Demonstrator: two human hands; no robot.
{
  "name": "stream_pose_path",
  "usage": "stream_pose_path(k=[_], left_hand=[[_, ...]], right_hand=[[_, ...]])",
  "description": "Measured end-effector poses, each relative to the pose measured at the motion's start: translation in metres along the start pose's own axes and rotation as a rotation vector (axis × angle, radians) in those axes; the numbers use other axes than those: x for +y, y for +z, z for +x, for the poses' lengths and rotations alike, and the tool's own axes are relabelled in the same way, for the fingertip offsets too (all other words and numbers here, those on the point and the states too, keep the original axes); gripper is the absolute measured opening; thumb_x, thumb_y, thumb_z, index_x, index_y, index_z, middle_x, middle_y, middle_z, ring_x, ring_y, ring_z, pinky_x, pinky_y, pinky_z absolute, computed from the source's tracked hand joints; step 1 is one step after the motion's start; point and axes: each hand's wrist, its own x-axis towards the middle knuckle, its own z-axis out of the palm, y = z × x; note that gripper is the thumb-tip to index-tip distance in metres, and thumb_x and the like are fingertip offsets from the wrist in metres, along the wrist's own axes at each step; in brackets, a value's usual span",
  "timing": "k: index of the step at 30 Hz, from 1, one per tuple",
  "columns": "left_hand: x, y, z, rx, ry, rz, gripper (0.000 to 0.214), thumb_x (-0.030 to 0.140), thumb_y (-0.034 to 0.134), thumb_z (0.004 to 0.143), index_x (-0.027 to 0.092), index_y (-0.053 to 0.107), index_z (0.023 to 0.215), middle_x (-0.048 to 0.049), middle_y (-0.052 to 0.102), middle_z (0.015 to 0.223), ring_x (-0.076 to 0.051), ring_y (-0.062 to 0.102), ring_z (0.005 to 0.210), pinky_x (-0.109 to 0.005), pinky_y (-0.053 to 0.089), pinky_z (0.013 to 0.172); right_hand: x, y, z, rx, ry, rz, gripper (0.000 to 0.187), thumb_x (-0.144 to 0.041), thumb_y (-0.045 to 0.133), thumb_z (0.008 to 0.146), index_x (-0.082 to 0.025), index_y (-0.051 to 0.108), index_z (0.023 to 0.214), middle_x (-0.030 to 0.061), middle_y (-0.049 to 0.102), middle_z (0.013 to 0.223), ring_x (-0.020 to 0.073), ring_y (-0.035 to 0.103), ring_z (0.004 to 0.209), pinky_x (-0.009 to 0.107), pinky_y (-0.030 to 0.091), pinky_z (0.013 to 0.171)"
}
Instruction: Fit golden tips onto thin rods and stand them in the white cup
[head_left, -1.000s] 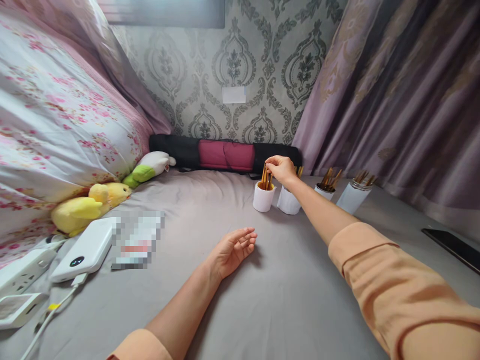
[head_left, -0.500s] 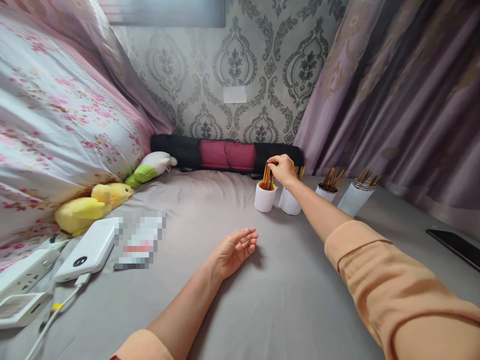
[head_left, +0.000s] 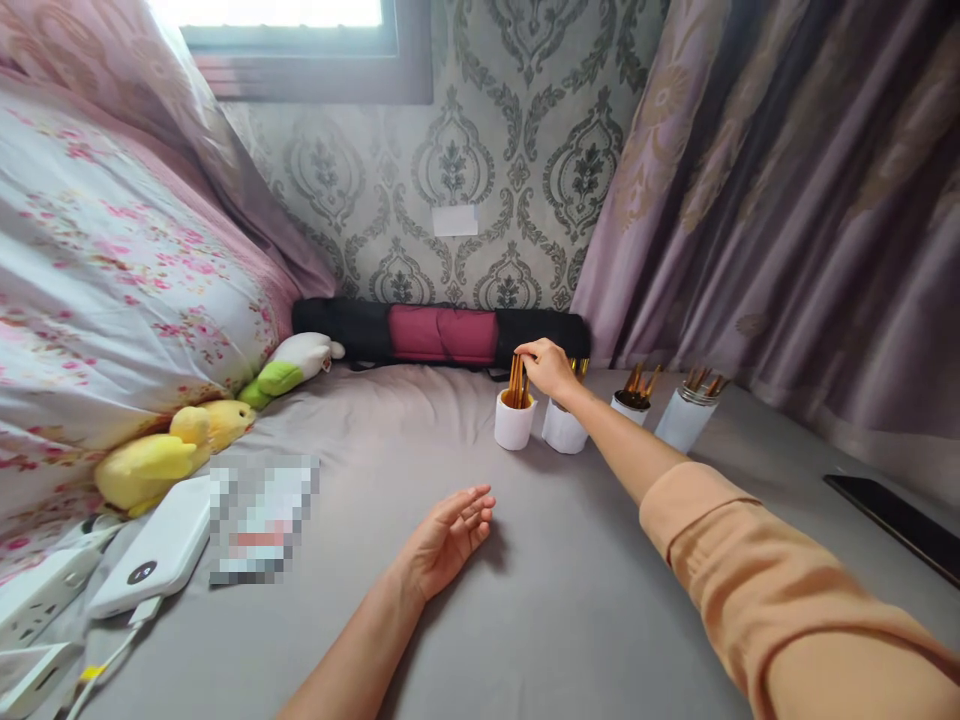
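My right hand reaches far forward and pinches the tops of the brown sticks that stand in the leftmost white cup. A second white cup sits just right of it, partly behind my wrist. Two more holders with sticks, one white cup and a glass jar, stand further right. My left hand rests on the grey sheet, palm turned inward, fingers loosely apart, holding nothing.
A black and maroon roll lies along the patterned wall. Plush toys, one yellow and one green and white, a white power bank and a power strip lie at the left by floral bedding. A dark phone lies at the right near curtains.
The view has tilted up, showing a window at the top. My right hand stays pinched on the sticks in the leftmost cup. My left hand has not moved on the sheet.
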Motion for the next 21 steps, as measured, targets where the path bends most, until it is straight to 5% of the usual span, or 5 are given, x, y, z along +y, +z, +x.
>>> stream_pose_path(k=[14,21], left_hand=[[-0.004,-0.001,0.001,0.116,0.038,-0.028,0.026,0.013,0.06,0.072,0.008,0.06,0.097,-0.0101,0.06,0.092,-0.013,0.058,0.074,-0.023,0.05,0.065],[-0.006,0.012,-0.001,0.269,0.054,-0.115,0.018,0.004,0.056,0.072,0.007,0.059,0.089,-0.0069,0.059,0.077,-0.01,0.057,0.062,-0.021,0.05,0.054]], right_hand=[[0.004,-0.043,-0.027,-0.046,-0.095,0.141,0.024,-0.015,0.045,0.077,-0.021,0.065,0.088,0.0034,0.06,0.091,0.0117,0.057,0.076,0.025,0.044,0.074],[0.029,-0.068,-0.067,-0.082,0.206,0.405,0.021,-0.024,0.046,0.076,-0.02,0.062,0.089,0.0019,0.063,0.076,0.0102,0.058,0.058,0.023,0.047,0.056]])
